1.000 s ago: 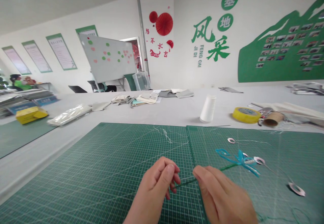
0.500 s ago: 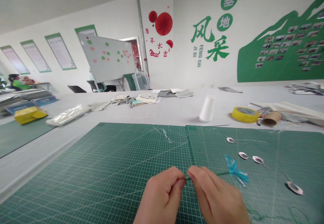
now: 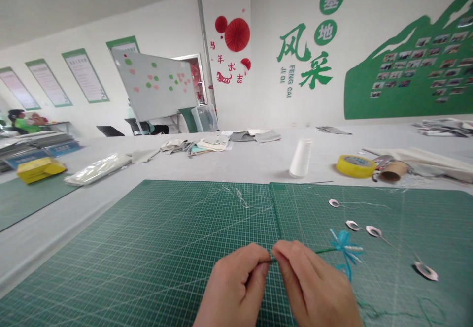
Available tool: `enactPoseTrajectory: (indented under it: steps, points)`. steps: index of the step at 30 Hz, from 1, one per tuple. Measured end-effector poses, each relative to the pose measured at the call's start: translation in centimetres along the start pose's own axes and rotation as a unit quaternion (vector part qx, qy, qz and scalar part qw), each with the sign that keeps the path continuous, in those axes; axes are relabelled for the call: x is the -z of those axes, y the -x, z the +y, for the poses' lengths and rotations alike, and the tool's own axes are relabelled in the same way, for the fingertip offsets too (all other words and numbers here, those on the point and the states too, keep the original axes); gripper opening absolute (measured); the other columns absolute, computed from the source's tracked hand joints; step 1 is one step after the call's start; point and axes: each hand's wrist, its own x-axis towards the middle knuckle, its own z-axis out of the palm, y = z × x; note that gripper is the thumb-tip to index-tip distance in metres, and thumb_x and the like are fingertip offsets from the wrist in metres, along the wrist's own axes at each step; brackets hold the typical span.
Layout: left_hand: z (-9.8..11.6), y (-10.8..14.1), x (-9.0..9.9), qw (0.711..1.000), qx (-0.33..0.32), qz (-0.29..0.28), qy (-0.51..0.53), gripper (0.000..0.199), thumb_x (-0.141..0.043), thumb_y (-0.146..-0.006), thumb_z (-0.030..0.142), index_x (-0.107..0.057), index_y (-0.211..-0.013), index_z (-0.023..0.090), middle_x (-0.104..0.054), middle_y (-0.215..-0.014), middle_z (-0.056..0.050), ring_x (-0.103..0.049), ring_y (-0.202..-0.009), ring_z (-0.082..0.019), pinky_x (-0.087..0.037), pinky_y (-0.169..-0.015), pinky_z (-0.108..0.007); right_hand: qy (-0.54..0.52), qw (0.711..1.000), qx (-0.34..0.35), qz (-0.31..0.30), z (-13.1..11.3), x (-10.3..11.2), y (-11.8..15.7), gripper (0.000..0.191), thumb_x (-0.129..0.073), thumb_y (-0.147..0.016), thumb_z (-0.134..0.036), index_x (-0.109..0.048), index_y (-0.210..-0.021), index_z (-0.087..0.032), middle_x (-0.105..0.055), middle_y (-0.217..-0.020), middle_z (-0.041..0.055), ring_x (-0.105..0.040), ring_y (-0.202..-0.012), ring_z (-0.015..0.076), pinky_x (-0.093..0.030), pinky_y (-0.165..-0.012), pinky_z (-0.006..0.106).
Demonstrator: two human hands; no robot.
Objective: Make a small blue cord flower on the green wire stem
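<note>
A thin green stem (image 3: 325,251) runs sideways between my hands, low over the cutting mat (image 3: 207,218). My left hand (image 3: 236,282) pinches its left end between thumb and forefinger. Close beside it, my right hand (image 3: 314,280) is closed round the stem, with the fingertips almost meeting those of the left. Out past the right knuckles, the stem ends in a blue looped flower (image 3: 345,248) with whitish tips. Green thread (image 3: 399,313) trails over the mat at the lower right.
Pink-white oval rings (image 3: 373,231) with threads lie on the right mat. Behind stand a white thread cone (image 3: 301,157), yellow tape (image 3: 355,166) and a cardboard tube (image 3: 394,170). Fabric scraps (image 3: 214,142) lie farther back; a yellow box (image 3: 40,169) is at left. A person (image 3: 24,120) sits far left.
The blue flower has turned about the stem, and its loops now point in different directions. Both hands keep their pinch in nearly the same place. The view has shifted slightly.
</note>
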Motion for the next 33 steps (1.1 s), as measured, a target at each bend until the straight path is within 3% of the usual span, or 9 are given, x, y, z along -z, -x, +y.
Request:
enactPoseTrajectory:
  steps: [6, 9, 12, 14, 19, 22, 24, 28, 33]
  points:
    - [0.3, -0.1, 0.2, 0.999, 0.037, -0.011, 0.014, 0.018, -0.051, -0.088, 0.024, -0.063, -0.076, 0.018, -0.057, -0.067, -0.001, -0.049, -0.062, -0.015, -0.036, -0.059, -0.026, 0.015, 1.000, 0.019, 0.010, -0.1, 0.1, -0.2, 0.017, -0.039, -0.097, -0.015, -0.056, -0.096, -0.016, -0.070, -0.074, 0.0060, -0.069, -0.064, 0.0191, -0.049, -0.051, 0.027]
    - [0.2, -0.3, 0.4, 0.994, 0.077, -0.030, 0.074, 0.031, -0.045, -0.091, 0.035, -0.059, -0.070, 0.017, -0.055, -0.066, -0.001, -0.048, -0.060, -0.015, -0.036, -0.057, -0.026, 0.012, 0.999, 0.040, 0.017, -0.2, 0.0, -0.4, 0.021, -0.036, -0.097, -0.015, -0.057, -0.095, -0.015, -0.069, -0.069, 0.0049, -0.067, -0.058, 0.0182, -0.050, -0.049, 0.027]
    - [-0.2, -0.5, 0.6, 0.959, 0.163, -0.087, 0.215, 0.042, -0.041, -0.090, 0.050, -0.057, -0.070, 0.016, -0.052, -0.061, 0.000, -0.042, -0.048, -0.011, -0.030, -0.046, -0.023, -0.022, 0.998, 0.054, 0.009, -0.2, 0.1, -0.4, 0.020, -0.038, -0.094, -0.010, -0.057, -0.097, -0.015, -0.069, -0.070, 0.0046, -0.066, -0.059, 0.0172, -0.052, -0.051, 0.026]
    - [-0.5, -0.5, 0.8, 0.926, 0.207, -0.119, 0.294, 0.041, -0.051, -0.085, 0.053, -0.058, -0.073, 0.015, -0.053, -0.059, 0.001, -0.040, -0.043, -0.008, -0.027, -0.043, -0.021, -0.048, 0.997, 0.056, -0.006, -0.2, 0.3, -0.4, 0.019, -0.039, -0.091, -0.007, -0.056, -0.096, -0.016, -0.068, -0.068, 0.0034, -0.064, -0.057, 0.0163, -0.052, -0.051, 0.025]
    - [-0.9, -0.5, 0.9, 0.887, 0.227, -0.156, 0.371, 0.034, -0.070, -0.075, 0.046, -0.060, -0.071, 0.013, -0.057, -0.058, 0.001, -0.044, -0.044, -0.007, -0.031, -0.046, -0.020, -0.058, 0.996, 0.067, 0.006, -0.2, 0.4, -0.6, 0.022, -0.036, -0.093, -0.009, -0.056, -0.093, -0.017, -0.068, -0.066, 0.0028, -0.064, -0.055, 0.0158, -0.052, -0.048, 0.024]
    - [-1.1, -0.5, 0.6, 0.892, 0.202, -0.149, 0.376, 0.033, -0.072, -0.074, 0.042, -0.060, -0.070, 0.012, -0.059, -0.058, -0.001, -0.047, -0.046, -0.007, -0.034, -0.048, -0.020, -0.031, 0.997, 0.065, 0.009, -0.2, 0.4, -0.4, 0.022, -0.038, -0.094, -0.012, -0.059, -0.095, -0.019, -0.073, -0.084, 0.0072, -0.070, -0.069, 0.0178, -0.056, -0.055, 0.024]
    - [-1.3, -0.5, 0.4, 0.892, 0.194, -0.141, 0.384, 0.031, -0.072, -0.075, 0.041, -0.061, -0.072, 0.011, -0.060, -0.059, -0.001, -0.047, -0.046, -0.007, -0.034, -0.048, -0.020, 0.002, 0.999, 0.050, 0.006, -0.1, 0.4, -0.1, 0.023, -0.038, -0.095, -0.015, -0.060, -0.094, -0.021, -0.072, -0.093, 0.0089, -0.070, -0.067, 0.0172, -0.055, -0.050, 0.024]
    - [-1.4, -0.5, -0.3, 0.877, 0.188, -0.126, 0.425, 0.032, -0.074, -0.075, 0.041, -0.062, -0.075, 0.012, -0.060, -0.060, 0.000, -0.048, -0.046, -0.007, -0.033, -0.048, -0.020, 0.031, 0.999, 0.044, 0.004, -0.1, 0.5, 0.3, 0.023, -0.037, -0.095, -0.018, -0.059, -0.098, -0.023, -0.067, -0.081, 0.0065, -0.063, -0.051, 0.0144, -0.049, -0.040, 0.022]
    - [-1.6, -0.5, -1.2, 0.852, 0.196, -0.045, 0.484, 0.034, -0.080, -0.069, 0.039, -0.057, -0.070, 0.014, -0.064, -0.062, 0.000, -0.055, -0.055, -0.010, -0.041, -0.057, -0.023, -0.090, 0.995, -0.039, -0.009, -0.8, 0.2, 0.2, 0.013, -0.039, -0.095, -0.015, -0.050, -0.092, -0.021, -0.061, -0.071, 0.0011, -0.061, -0.050, 0.0115, -0.050, -0.046, 0.021]
